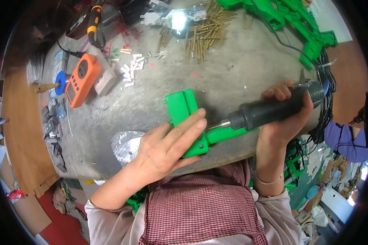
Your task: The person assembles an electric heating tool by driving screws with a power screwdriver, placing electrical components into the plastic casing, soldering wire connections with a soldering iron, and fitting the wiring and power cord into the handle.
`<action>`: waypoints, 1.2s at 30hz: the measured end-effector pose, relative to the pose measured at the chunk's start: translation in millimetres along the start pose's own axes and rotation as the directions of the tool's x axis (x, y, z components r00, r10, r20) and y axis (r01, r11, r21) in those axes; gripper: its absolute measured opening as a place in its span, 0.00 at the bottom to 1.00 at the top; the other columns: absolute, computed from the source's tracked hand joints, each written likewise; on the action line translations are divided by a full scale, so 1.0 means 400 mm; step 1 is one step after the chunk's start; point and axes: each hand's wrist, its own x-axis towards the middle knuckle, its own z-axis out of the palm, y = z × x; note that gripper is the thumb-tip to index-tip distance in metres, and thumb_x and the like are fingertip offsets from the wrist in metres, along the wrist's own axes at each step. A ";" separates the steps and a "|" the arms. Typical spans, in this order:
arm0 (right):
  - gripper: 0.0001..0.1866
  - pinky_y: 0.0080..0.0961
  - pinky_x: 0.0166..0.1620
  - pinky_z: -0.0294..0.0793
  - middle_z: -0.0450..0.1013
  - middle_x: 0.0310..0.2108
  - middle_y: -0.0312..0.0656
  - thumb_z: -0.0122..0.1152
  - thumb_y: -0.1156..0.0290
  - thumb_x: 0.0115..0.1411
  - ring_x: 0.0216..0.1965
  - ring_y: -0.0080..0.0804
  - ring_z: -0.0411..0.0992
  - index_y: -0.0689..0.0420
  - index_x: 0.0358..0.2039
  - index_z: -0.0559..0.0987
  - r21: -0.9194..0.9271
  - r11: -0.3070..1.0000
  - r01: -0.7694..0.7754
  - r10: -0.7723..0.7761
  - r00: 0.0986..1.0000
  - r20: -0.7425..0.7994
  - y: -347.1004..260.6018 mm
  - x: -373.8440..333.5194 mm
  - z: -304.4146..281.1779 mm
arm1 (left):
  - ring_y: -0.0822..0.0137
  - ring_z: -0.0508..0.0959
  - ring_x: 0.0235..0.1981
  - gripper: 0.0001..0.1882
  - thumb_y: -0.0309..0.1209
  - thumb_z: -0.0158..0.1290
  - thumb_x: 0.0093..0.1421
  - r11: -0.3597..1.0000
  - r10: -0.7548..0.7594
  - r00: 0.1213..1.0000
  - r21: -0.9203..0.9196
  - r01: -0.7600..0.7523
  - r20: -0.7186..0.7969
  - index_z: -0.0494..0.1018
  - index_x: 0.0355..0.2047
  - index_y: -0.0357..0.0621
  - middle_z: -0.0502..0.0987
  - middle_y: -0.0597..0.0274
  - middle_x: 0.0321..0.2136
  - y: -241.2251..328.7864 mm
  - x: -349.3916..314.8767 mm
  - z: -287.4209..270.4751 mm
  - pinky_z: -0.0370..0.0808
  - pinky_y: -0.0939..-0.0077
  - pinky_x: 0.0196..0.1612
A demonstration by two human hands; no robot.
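Note:
My left hand [161,149] grips a bright green plastic housing [180,106], which has a block-shaped end and a round handle-like part reaching right. Its fingers lie across the block, hiding part of it. In my right hand [283,127] is a black electric screwdriver [270,111], held nearly level and pointing left. The metal bit [220,124] reaches the housing beside my left fingertips; whether a screw sits under the tip cannot be seen. Beside my left wrist lies a shiny clear plastic dish or bag [126,146].
Long brass-coloured screws [210,34] lie piled at the back. Other green plastic parts [310,30] and black cables [326,77] are at the right. Small white pieces [133,67], an orange meter [84,79] and a wooden-handled tool [49,87] lie at the left.

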 end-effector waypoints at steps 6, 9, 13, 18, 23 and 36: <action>0.23 0.30 0.45 0.71 0.67 0.26 0.35 0.56 0.52 0.59 0.31 0.27 0.70 0.59 0.42 0.69 -0.134 0.988 0.076 -0.083 0.995 -0.050 0.007 -0.005 -0.026 | 0.45 0.75 0.50 0.48 0.49 0.66 0.42 0.951 -0.301 0.948 -0.104 0.291 -0.105 0.62 0.60 0.38 0.66 0.39 0.59 0.017 -0.063 -0.046 0.74 0.58 0.49; 0.23 0.30 0.45 0.71 0.66 0.24 0.35 0.54 0.53 0.60 0.30 0.26 0.69 0.61 0.42 0.67 -0.143 0.987 0.068 -0.073 0.997 -0.027 0.001 0.000 -0.044 | 0.50 0.75 0.47 0.40 0.49 0.65 0.44 0.952 -0.302 0.947 -0.084 0.293 -0.110 0.68 0.53 0.39 0.74 0.49 0.50 0.002 -0.113 -0.030 0.72 0.59 0.47; 0.21 0.30 0.44 0.72 0.64 0.23 0.36 0.51 0.54 0.61 0.29 0.27 0.66 0.61 0.40 0.67 -0.136 0.989 0.062 -0.056 0.997 0.047 0.001 0.004 -0.042 | 0.55 0.77 0.42 0.32 0.47 0.64 0.44 0.960 -0.273 0.945 -0.110 0.257 -0.180 0.73 0.46 0.40 0.77 0.57 0.44 0.001 -0.116 -0.021 0.71 0.63 0.42; 0.19 0.30 0.43 0.71 0.64 0.23 0.36 0.51 0.55 0.61 0.29 0.28 0.65 0.61 0.38 0.66 -0.149 0.987 0.055 -0.034 0.989 0.141 -0.004 -0.001 -0.017 | 0.56 0.77 0.40 0.31 0.46 0.64 0.43 0.961 -0.252 0.940 -0.174 0.214 -0.232 0.74 0.43 0.39 0.77 0.58 0.42 -0.004 -0.117 -0.010 0.72 0.64 0.41; 0.20 0.31 0.43 0.71 0.64 0.24 0.36 0.54 0.56 0.60 0.30 0.28 0.65 0.62 0.38 0.66 -0.080 0.997 0.001 0.011 0.989 0.148 -0.009 0.007 0.001 | 0.56 0.78 0.38 0.31 0.45 0.64 0.42 0.966 -0.237 0.941 -0.165 0.201 -0.241 0.74 0.43 0.37 0.77 0.56 0.41 -0.005 -0.116 -0.011 0.73 0.65 0.40; 0.21 0.30 0.43 0.68 0.63 0.25 0.35 0.51 0.56 0.62 0.29 0.27 0.64 0.63 0.43 0.66 -0.184 0.982 0.038 -0.010 0.989 0.151 0.004 0.000 0.059 | 0.50 0.76 0.43 0.33 0.42 0.65 0.44 0.965 -0.240 0.961 -0.139 0.222 -0.134 0.72 0.48 0.36 0.76 0.52 0.44 -0.011 -0.118 -0.028 0.73 0.60 0.44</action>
